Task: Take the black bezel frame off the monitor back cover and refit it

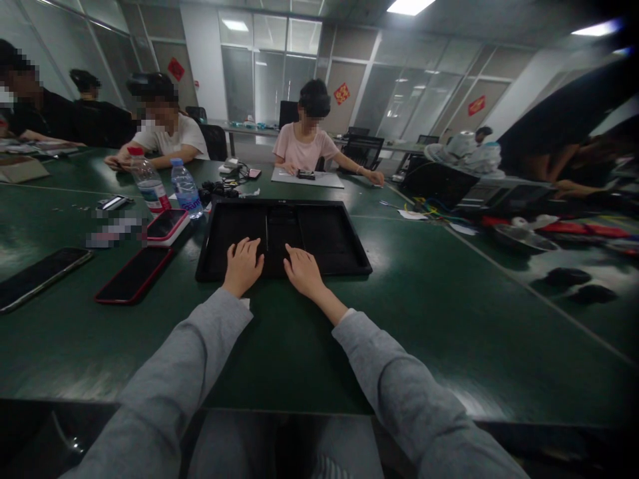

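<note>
A black rectangular tray-like piece [329,238] with a raised rim lies flat on the green table in front of me. Two thin lines run across its inside, the left one bright. My left hand [243,266] rests over its near edge, left of the middle, palm down with fingers apart. To the right of it, my right hand [303,269] lies over the same near edge, fingers stretched forward. Neither hand holds anything I can see; the palms' undersides are hidden.
On the left are a red-edged phone [134,276], a dark phone [42,274], a red-edged device on a white box [167,226] and two water bottles [186,189]. Cables lie behind the bottles. A person in pink [307,143] works opposite. Wires and a metal bowl [524,239] are at right.
</note>
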Demonstrator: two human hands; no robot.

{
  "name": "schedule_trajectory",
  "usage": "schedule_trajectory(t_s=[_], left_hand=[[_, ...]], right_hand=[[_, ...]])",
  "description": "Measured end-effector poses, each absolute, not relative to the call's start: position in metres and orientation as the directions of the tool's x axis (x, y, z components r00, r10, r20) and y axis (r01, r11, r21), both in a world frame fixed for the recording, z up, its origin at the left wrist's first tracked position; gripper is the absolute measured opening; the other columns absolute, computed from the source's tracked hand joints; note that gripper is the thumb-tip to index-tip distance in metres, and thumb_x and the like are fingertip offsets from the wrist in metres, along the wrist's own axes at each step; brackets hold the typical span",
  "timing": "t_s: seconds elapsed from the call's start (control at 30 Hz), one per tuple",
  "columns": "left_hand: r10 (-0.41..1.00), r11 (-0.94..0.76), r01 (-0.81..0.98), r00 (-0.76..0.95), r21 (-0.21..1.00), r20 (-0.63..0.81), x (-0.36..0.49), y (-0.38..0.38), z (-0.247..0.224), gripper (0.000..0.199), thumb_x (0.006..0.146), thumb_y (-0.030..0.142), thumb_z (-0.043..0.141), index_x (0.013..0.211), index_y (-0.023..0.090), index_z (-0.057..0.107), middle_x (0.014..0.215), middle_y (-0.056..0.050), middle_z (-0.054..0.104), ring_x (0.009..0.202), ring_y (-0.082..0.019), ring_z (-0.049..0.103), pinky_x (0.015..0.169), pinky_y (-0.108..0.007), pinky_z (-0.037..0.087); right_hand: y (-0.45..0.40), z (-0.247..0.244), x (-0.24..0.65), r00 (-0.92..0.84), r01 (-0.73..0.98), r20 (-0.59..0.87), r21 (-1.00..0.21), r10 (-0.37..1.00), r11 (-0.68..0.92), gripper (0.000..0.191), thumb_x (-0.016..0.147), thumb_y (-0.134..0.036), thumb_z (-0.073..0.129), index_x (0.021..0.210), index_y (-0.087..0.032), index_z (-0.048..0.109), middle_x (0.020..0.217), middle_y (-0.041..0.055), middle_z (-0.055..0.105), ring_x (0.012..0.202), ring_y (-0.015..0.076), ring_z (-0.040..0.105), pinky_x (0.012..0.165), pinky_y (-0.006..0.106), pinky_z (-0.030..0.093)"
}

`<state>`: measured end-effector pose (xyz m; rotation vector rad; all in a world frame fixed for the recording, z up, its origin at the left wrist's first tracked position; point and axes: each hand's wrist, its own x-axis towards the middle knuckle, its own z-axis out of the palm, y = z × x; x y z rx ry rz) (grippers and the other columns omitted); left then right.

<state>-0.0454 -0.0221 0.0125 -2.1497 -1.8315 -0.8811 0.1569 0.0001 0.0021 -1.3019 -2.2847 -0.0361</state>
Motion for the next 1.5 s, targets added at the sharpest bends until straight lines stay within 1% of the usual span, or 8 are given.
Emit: schedule_trajectory(t_s=[0.1,0.37,0.53,0.67,0.77,0.83,0.97,1.5], left_hand=[[0.806,-0.174,0.948,-0.017,0.265,0.592,-0.062,-0.021,0.016,0.047,0.096,0.026,0.043,0.14,0.018,0.056,0.141,-0.014,0.061,0.146,-0.029,0.038,0.121,-0.055,0.019],[0.735,0.045,0.929,-0.279,0.366,0.618,-0.119,-0.021,0.016,0.051,0.092,0.027,0.05,0.142,0.016,0.056,0.149,-0.015,0.053,0.147,-0.033,0.035,0.12,-0.055,0.025],[0.816,0.115,0.793,-0.418,0.598,0.399,-0.162,-0.007,0.001,0.058,0.091,0.036,0.054,0.144,0.013,0.054,0.138,-0.018,0.062,0.126,-0.031,0.059,0.108,-0.046,0.044],[0.848,0.056,0.683,-0.418,0.728,0.326,-0.184,0.007,-0.012,0.052,0.087,0.04,0.06,0.131,0.013,0.064,0.125,-0.016,0.069,0.116,-0.027,0.065,0.105,-0.04,0.048],[0.841,0.052,0.655,-0.436,0.754,0.32,-0.188,0.012,-0.015,0.051,0.085,0.041,0.063,0.128,0.013,0.066,0.123,-0.015,0.07,0.116,-0.028,0.065,0.105,-0.041,0.048],[0.839,0.06,0.653,-0.442,0.755,0.316,-0.188,0.013,-0.016,0.053,0.085,0.042,0.064,0.128,0.012,0.066,0.123,-0.016,0.07,0.117,-0.029,0.064,0.106,-0.042,0.048],[0.839,0.06,0.653,-0.443,0.755,0.317,-0.187,0.014,-0.017,0.055,0.086,0.042,0.064,0.13,0.011,0.064,0.124,-0.016,0.069,0.115,-0.028,0.065,0.105,-0.041,0.048],[0.833,0.002,0.626,-0.433,0.78,0.345,-0.191,0.017,-0.022,0.051,0.086,0.041,0.065,0.129,0.013,0.066,0.126,-0.015,0.069,0.117,-0.027,0.065,0.106,-0.04,0.048]], right_hand=[[-0.001,0.002,0.158,-0.424,0.8,0.45,-0.22,0.786,0.558,0.049,0.104,-0.03,0.029,0.144,-0.012,0.053,0.143,0.0147,0.059,0.134,0.0252,0.051,0.112,0.043,0.037],[0.005,0.004,0.188,-0.291,0.839,0.534,-0.256,0.794,0.48,0.043,0.1,-0.023,0.036,0.135,-0.013,0.059,0.139,0.0165,0.06,0.132,0.0266,0.05,0.109,0.046,0.04],[0.022,0.005,0.247,-0.021,0.922,0.626,-0.29,0.78,0.258,0.046,0.093,-0.02,0.041,0.136,-0.013,0.057,0.143,0.021,0.052,0.136,0.0324,0.043,0.108,0.052,0.039],[0.039,-0.001,0.305,0.259,0.888,0.612,-0.455,0.747,0.065,0.053,0.09,-0.026,0.046,0.14,-0.008,0.051,0.141,0.0267,0.049,0.133,0.0363,0.043,0.107,0.057,0.038],[0.051,-0.009,0.333,0.387,0.761,0.454,-0.649,0.803,0.0,0.06,0.088,-0.04,0.052,0.138,-0.007,0.052,0.123,0.0247,0.061,0.118,0.0343,0.056,0.103,0.056,0.043],[0.058,-0.013,0.34,0.357,0.692,0.382,-0.721,0.853,0.034,0.063,0.086,-0.044,0.055,0.138,-0.008,0.053,0.113,0.0202,0.067,0.108,0.0312,0.062,0.1,0.053,0.047],[0.068,-0.017,0.339,0.295,0.658,0.416,-0.742,0.86,0.133,0.058,0.084,-0.041,0.058,0.134,-0.012,0.058,0.121,0.0188,0.068,0.111,0.0293,0.063,0.104,0.05,0.047],[0.074,-0.022,0.341,0.275,0.685,0.389,-0.721,0.879,0.105,0.049,0.084,-0.029,0.05,0.128,-0.011,0.063,0.122,0.0193,0.069,0.11,0.0302,0.065,0.102,0.051,0.049]])
